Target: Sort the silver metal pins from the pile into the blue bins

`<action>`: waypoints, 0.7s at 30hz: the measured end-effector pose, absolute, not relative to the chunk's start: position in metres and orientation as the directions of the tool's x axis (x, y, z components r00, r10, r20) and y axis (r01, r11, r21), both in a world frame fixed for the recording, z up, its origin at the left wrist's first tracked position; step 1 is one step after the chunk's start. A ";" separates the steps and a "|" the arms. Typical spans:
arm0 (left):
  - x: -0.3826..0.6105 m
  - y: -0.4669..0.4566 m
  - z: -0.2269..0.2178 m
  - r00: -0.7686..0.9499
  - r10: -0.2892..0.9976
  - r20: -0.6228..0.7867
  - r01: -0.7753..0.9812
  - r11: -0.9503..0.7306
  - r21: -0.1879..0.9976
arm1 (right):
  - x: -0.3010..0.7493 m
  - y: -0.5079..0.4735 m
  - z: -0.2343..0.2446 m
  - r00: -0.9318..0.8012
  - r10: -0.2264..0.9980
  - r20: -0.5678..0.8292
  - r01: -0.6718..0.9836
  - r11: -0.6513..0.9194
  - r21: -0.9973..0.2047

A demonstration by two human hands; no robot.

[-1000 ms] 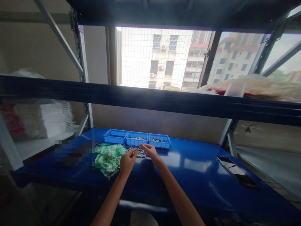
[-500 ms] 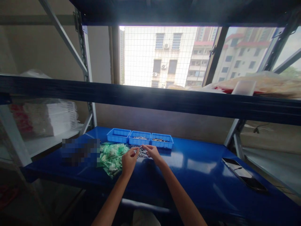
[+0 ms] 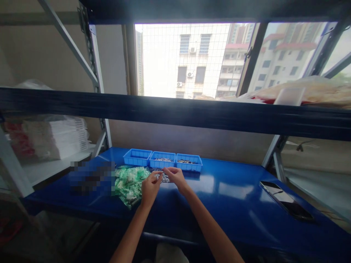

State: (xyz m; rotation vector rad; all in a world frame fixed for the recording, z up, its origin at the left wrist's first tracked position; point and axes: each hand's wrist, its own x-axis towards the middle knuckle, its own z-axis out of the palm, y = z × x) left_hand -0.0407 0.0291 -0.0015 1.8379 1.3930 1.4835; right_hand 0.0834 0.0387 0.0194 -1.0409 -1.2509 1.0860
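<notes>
Over the blue tabletop (image 3: 219,208), my left hand (image 3: 150,185) has its thumb and fingers pinched together; whatever they hold is too small to make out. Close by on its right, my right hand (image 3: 177,178) pinches too, its fingertips almost meeting those of the left. Just beyond and between both hands lies a loose pile of thin metal pieces (image 3: 163,178), perhaps screws, partly hidden by the fingers. A heap of green plastic bags (image 3: 130,184) lies against the left side of my left hand, with small whitish contents showing through.
Three blue bins stand in a row behind the pile: the left bin (image 3: 137,160), the middle bin (image 3: 162,164) and the right bin (image 3: 189,167). Small metal pieces lie in the middle and right ones. A phone (image 3: 285,201) rests at the right. A blue shelf beam (image 3: 175,111) crosses above.
My right hand has shifted slightly left, its fingertips now nearer those of my left hand, which stays pinched. The whole view has tilted a little.
</notes>
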 end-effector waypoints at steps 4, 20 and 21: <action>-0.040 0.027 0.000 -0.070 0.854 0.515 0.472 -0.426 0.772 | 0.084 0.044 0.016 0.095 0.987 0.129 -0.097 0.139 -0.986; -0.033 0.040 -0.016 0.072 0.864 0.498 0.600 -0.436 0.671 | 0.087 0.043 0.017 0.039 0.993 0.111 -0.190 0.116 -0.975; -0.031 0.041 -0.017 0.097 0.863 0.495 0.623 -0.440 0.646 | 0.089 0.043 0.018 0.050 0.992 0.114 -0.173 0.121 -0.977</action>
